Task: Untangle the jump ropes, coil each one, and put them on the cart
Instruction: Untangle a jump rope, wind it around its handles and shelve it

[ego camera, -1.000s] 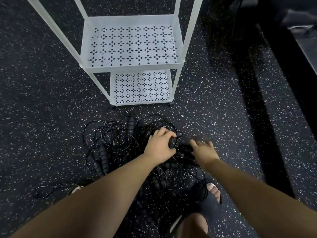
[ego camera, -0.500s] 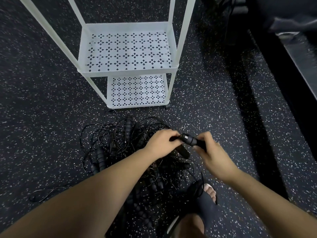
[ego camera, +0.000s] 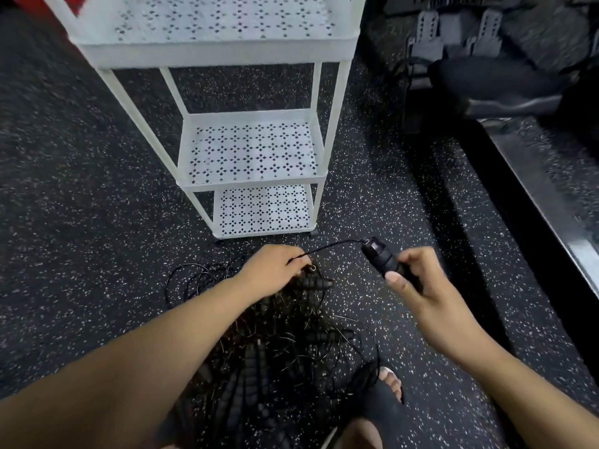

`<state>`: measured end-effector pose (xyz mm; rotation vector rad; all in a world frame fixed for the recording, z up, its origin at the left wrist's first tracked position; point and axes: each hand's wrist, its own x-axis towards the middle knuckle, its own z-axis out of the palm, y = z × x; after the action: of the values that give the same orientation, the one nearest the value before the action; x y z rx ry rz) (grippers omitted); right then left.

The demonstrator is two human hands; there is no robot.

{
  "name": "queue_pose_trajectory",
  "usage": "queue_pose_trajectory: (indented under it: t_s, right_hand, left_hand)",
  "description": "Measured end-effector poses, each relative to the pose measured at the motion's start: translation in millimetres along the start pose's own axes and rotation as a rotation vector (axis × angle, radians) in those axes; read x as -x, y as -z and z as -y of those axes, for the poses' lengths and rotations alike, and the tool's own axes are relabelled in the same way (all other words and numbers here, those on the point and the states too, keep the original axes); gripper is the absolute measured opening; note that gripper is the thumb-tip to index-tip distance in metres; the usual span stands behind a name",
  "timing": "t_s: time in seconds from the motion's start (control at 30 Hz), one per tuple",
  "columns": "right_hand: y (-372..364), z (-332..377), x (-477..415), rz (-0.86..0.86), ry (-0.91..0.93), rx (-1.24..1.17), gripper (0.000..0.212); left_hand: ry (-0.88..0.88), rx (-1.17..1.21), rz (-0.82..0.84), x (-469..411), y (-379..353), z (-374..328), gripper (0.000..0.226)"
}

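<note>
The floor (ego camera: 81,222) is the biggest thing, dark with lots of little white dots. One white cart (ego camera: 256,187) stands on it. The cart has three shelves that show, one above the other, and each has small diamond holes. No rope lies on any of them.

To the right of the cart, and a bit farther back, sits one dark gym machine (ego camera: 492,82). It is blurry.

On the near side of the cart lies one big pile of jump ropes (ego camera: 259,351), down on the floor. The ropes are thin, black and shiny, all mixed up in loops. Fat black bumpy handles lie among them. They are too tangled and blurry to count.

Two bare arms reach toward the cart. The left hand (ego camera: 275,270) is just in front of the cart's bottom shelf, above the pile. Its grip is pinching one thin black cord (ego camera: 334,246).

The right hand (ego camera: 418,280) is near the cart's right front corner. Its grip is curled round one black handle (ego camera: 381,257), lifted off the floor. The cord runs from the top of this handle across to the left hand.

One foot in a black slipper (ego camera: 379,403) stands at the near edge of the pile, far from the cart.
</note>
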<state>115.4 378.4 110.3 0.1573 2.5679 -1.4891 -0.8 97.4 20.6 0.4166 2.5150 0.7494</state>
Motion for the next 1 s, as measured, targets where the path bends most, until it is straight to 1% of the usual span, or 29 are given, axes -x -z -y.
queue_pose_trajectory:
  t_s: [0.13,0.23,0.3,0.33,0.4,0.43,0.5,0.6,0.67,0.77,0.87,0.93,1.0]
  right_hand:
    - [1,44,14,0.01,0.041,-0.073,0.02]
    - [1,75,17,-0.012,0.01,-0.131,0.015]
    - [-2,94,15,-0.016,-0.049,-0.232,0.006]
    - [-4,107,15,-0.01,-0.078,-0.31,0.005]
    - [-10,135,18,0.019,-0.098,-0.435,0.008]
    - [-13,150,20,0.02,-0.086,-0.451,0.014]
    - [-17,177,23,-0.01,-0.057,-0.44,0.025]
    - [-21,211,20,-0.039,-0.005,-0.455,0.032]
    - [-26,231,19,-0.02,0.017,-0.447,0.029]
    - [-42,254,16,-0.066,0.064,-0.294,0.017]
    - [-55,272,11,-0.134,0.071,-0.162,0.019]
    - [-57,283,8,-0.175,0.042,-0.182,0.015]
    - [-56,293,11,-0.171,0.023,-0.283,0.012]
  left_hand:
    - [-0.026,-0.035,-0.022,20,33,-26,0.036]
    - [-0.035,-0.069,-0.016,39,57,-42,0.039]
    - [-0.049,-0.076,-0.037,53,74,-53,0.042]
    - [-0.059,-0.068,-0.059,61,84,-60,0.042]
    - [-0.08,-0.024,-0.119,82,105,-76,0.036]
    - [-0.081,0.011,-0.152,91,114,-85,0.036]
    - [-0.063,0.053,-0.201,111,132,-100,0.039]
    - [-0.04,0.066,-0.257,140,153,-119,0.024]
    - [-0.007,0.074,-0.263,158,164,-132,0.02]
    - [0.03,0.09,-0.267,180,174,-146,0.025]
    - [0.079,0.078,-0.284,192,184,-145,0.021]
    - [0.059,0.129,-0.311,196,191,-142,0.023]
    - [0.025,0.16,-0.327,198,197,-137,0.022]
